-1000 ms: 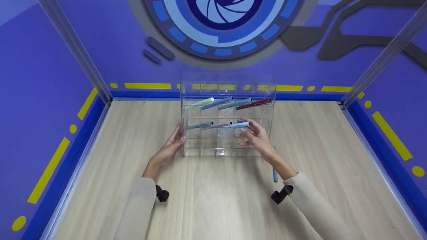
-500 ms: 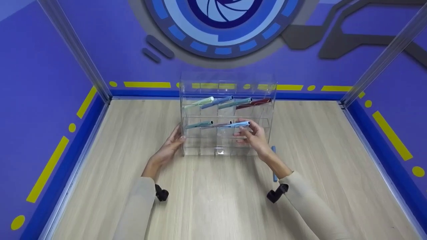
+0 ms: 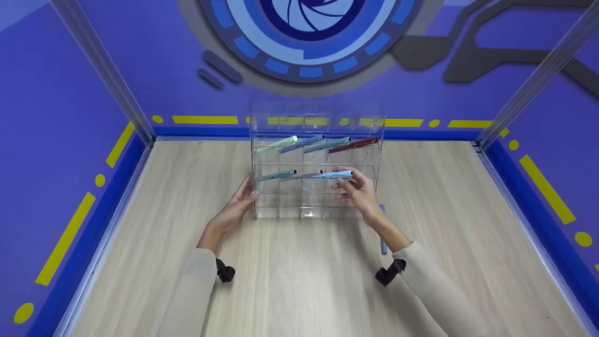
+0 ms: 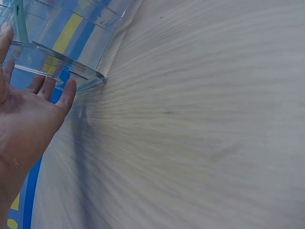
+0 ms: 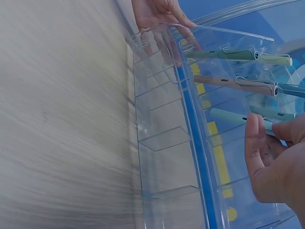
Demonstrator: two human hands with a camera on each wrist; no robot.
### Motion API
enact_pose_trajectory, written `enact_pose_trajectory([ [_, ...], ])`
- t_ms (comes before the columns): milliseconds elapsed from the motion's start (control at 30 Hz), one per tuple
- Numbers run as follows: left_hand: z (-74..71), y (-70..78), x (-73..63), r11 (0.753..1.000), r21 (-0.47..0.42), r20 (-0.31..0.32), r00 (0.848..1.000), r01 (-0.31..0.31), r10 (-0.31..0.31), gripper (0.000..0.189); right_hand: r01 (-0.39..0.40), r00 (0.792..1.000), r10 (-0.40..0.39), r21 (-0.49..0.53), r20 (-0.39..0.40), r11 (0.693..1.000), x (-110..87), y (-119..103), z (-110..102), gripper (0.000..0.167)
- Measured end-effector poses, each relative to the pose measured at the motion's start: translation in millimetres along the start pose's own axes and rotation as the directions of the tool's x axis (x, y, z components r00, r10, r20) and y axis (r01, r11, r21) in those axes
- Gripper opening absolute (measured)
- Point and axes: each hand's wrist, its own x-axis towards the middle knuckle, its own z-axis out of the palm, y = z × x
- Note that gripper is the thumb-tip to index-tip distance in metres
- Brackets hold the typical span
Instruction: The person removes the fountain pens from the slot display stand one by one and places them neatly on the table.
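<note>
A clear acrylic pen rack [image 3: 318, 213] stands on the table, its tiers split into compartments. My left hand [image 3: 236, 206] rests against its left side, fingers along the outer wall and thumb by the front edge. Between the thumb and fingers of my right hand [image 3: 362, 196] is a light blue capped pen [image 3: 334, 174], pinched near its outer end in the lower occupied row. Left of it lie a mauve pen [image 5: 238, 85] and a dark teal pen [image 3: 281, 174]. The row above carries pale green [image 3: 278, 143], blue [image 3: 303, 143], teal [image 3: 328, 144] and dark red [image 3: 354, 144] pens.
Another blue pen [image 3: 383, 243] lies on the wooden table [image 3: 299, 290] right of the rack, partly behind my right forearm. A patterned blue back wall [image 3: 201, 103] rises behind the rack, with blue panels at both sides.
The light blue pen has shifted slightly right relative to the rack, with my right hand. My right forearm has moved a little left, uncovering more of the table pen. My left hand stays put.
</note>
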Motion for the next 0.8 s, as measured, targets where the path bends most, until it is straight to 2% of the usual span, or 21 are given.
enact_pose_trajectory([
  [233, 0.1, 1.0, 0.5, 1.0, -0.013, -0.004, 1.0, 0.011, -0.011, 0.077, 0.115, 0.993, -0.117, -0.054, -0.029, 0.992, -4.4, -2.2, -2.8, 0.029],
  [467, -1.3, -0.5, -0.3, 1.0, -0.021, 0.001, 1.0, 0.02, -0.02, 0.079, 0.13, 0.989, -0.132, -0.04, -0.062, 0.991, -9.8, -9.1, -7.1, 0.03],
  [800, -1.6, 1.4, 0.8, 1.0, -0.012, 0.008, 1.0, 0.02, -0.02, 0.082, 0.196, 0.977, -0.194, 0.017, -0.084, 0.981, -17.0, -19.4, -18.0, 0.036],
])
